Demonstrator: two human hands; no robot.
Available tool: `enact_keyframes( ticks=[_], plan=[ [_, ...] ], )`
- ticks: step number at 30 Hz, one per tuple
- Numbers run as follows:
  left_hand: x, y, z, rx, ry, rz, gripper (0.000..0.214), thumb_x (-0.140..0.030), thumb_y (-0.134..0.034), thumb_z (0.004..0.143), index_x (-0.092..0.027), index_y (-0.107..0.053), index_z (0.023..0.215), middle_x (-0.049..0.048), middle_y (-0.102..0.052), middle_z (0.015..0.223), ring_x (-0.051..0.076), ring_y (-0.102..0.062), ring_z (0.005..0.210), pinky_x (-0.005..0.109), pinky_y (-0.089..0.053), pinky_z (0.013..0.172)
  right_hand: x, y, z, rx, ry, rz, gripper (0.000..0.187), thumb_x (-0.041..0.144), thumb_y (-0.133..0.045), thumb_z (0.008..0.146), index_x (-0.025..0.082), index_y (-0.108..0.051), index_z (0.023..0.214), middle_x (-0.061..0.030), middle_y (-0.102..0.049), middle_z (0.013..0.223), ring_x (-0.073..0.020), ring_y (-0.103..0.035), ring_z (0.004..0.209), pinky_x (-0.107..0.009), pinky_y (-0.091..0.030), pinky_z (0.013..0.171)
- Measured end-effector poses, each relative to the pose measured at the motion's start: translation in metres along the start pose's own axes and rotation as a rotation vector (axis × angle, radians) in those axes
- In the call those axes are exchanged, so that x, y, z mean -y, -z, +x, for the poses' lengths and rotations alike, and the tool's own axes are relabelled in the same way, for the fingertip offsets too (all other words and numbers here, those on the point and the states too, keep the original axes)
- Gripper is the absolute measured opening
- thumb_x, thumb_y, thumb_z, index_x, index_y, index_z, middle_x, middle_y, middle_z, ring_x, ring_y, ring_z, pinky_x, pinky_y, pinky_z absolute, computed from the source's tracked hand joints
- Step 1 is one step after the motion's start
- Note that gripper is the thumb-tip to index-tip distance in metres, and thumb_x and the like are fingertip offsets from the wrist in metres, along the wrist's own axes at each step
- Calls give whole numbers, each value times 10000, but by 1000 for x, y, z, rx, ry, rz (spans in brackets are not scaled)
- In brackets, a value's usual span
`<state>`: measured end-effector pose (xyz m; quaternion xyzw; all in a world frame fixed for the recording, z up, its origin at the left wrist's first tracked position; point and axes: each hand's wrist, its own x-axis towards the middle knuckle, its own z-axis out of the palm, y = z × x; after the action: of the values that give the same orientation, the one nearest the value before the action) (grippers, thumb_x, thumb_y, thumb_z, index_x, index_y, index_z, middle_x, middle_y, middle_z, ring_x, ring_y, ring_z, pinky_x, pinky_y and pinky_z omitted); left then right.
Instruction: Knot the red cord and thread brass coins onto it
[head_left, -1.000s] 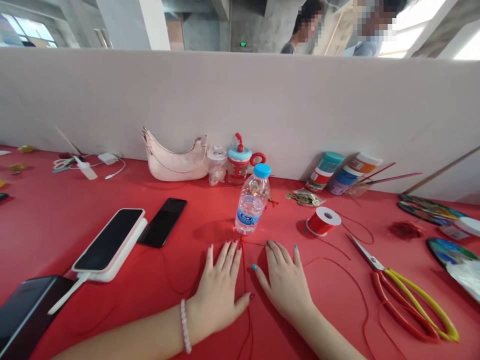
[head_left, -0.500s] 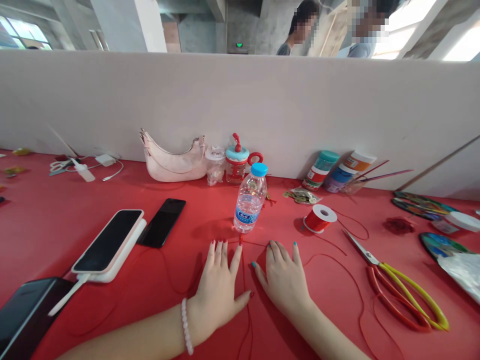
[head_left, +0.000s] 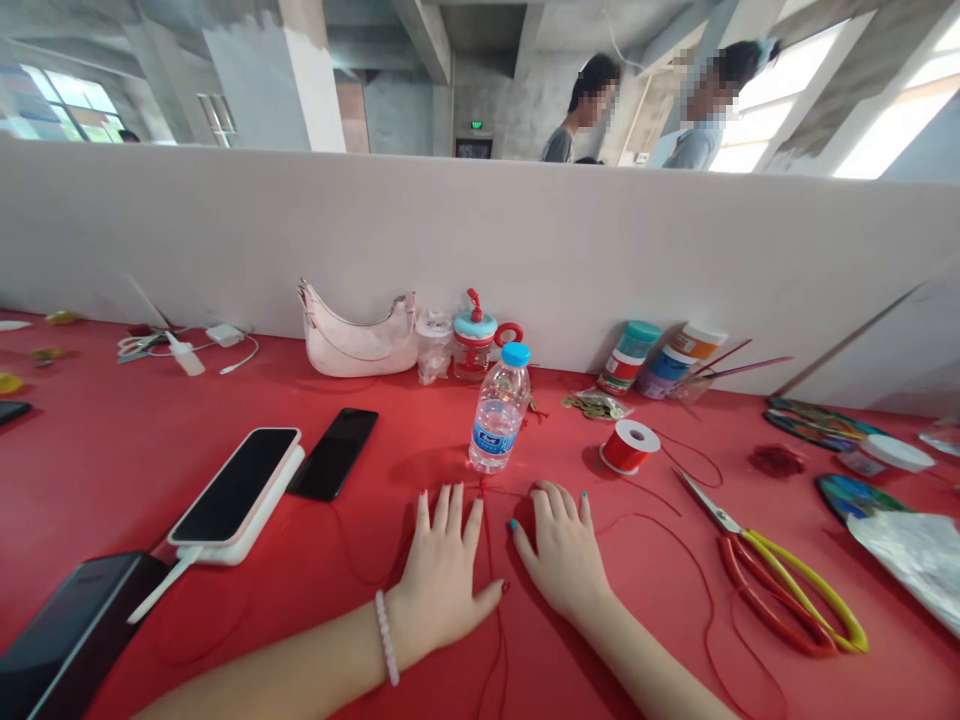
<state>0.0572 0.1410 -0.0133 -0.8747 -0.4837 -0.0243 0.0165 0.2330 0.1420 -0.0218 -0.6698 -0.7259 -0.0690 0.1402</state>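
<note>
My left hand (head_left: 444, 565) lies flat on the red tabletop (head_left: 315, 580), fingers spread, a pale bead bracelet (head_left: 386, 637) round its wrist. To its right, my right hand (head_left: 561, 550) rests palm down with its thumb out and its fingers loosely stretched. Neither hand holds anything. Between them a thin red cord (head_left: 491, 560) runs toward the front edge, with a small knot near the foot of a water bottle (head_left: 495, 420). The bottle stands upright with a blue cap, just beyond my fingertips. More red cord (head_left: 697, 560) curves across the table right of my right hand.
Scissors (head_left: 772, 570) and a red cord spool (head_left: 630, 447) lie to the right, near paint jars (head_left: 628, 355) and palettes (head_left: 814, 425). Phones (head_left: 236, 487) (head_left: 335, 453) lie left. A pale handbag (head_left: 360, 345) and a lidded cup (head_left: 472, 345) stand by the white partition (head_left: 450, 230). Two people are beyond it.
The camera view has tilted up slightly, so the table things appear lower and more of the room shows. Both hands stay flat in the same place.
</note>
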Motion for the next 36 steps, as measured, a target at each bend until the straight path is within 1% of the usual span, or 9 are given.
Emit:
enact_keyframes(
  ticks=[4,8,12,15,17,19,23,28,36],
  plan=[
    [6,2,4,-30,-147,8,823,-666,-257,813,-90,-311,1398,174,-180,1490,342,-104,1375,591,-95,1068,-12,-16,3,-51,30,222,372,297,-418,829,159,-471,1170,-142,-545,1197,-279,-459,1159,-508,-353,971],
    [12,0,10,4,-186,-24,883,-707,-253,794,-60,-311,1391,186,-202,1481,319,-121,1377,532,-170,1071,-23,-34,17,-174,-72,421,443,307,-459,783,135,-444,1191,-167,-529,1212,-296,-362,1266,-492,-340,1004],
    [13,3,13,28,-172,-53,934,-737,-322,752,-42,-330,1376,200,-245,1462,319,-176,1365,521,-171,1076,-8,-41,46,-135,-147,703,628,373,-521,772,90,-316,1294,-214,-438,1329,-254,-413,1252,-407,-381,991],
    [11,9,15,41,-162,-68,886,-703,-338,773,-37,-362,1358,203,-307,1437,303,-242,1347,498,-173,1084,11,-37,67,-142,-163,890,619,342,-570,741,115,-333,1265,-185,-516,1265,-229,-498,1175,-368,-419,944],
    [12,12,19,39,-154,-62,862,-686,-339,784,-34,-378,1347,209,-329,1424,304,-258,1340,498,-172,1083,19,-34,79,-91,-175,923,509,315,-596,720,135,-423,1164,-148,-612,1128,-222,-594,1028,-351,-464,865],
    [14,12,26,40,-147,-47,842,-670,-346,791,-35,-385,1343,216,-336,1418,308,-257,1341,507,-162,1083,21,-30,91,-54,-214,909,426,310,-626,702,145,-479,1065,-133,-652,1036,-225,-630,936,-343,-482,806],
    [22,8,49,42,-138,-44,849,-657,-354,795,-15,-357,1352,225,-316,1425,310,-245,1345,525,-139,1084,12,-28,118,-48,-274,874,418,303,-677,668,140,-505,1013,-146,-662,1015,-242,-636,923,-345,-484,783],
    [33,-1,74,50,-141,-94,875,-667,-308,803,-8,-298,1378,219,-245,1456,309,-202,1359,555,-98,1082,1,-36,153,-83,-293,884,399,287,-682,666,171,-520,1011,-104,-667,1028,-228,-635,942,-346,-482,803],
    [38,-8,90,42,-115,-129,869,-666,-285,808,-9,-302,1377,211,-258,1456,310,-181,1364,573,-89,1079,-8,-56,168,-59,-259,921,403,271,-694,646,172,-519,995,-104,-670,1020,-236,-635,952,-360,-488,812]
  ],
)
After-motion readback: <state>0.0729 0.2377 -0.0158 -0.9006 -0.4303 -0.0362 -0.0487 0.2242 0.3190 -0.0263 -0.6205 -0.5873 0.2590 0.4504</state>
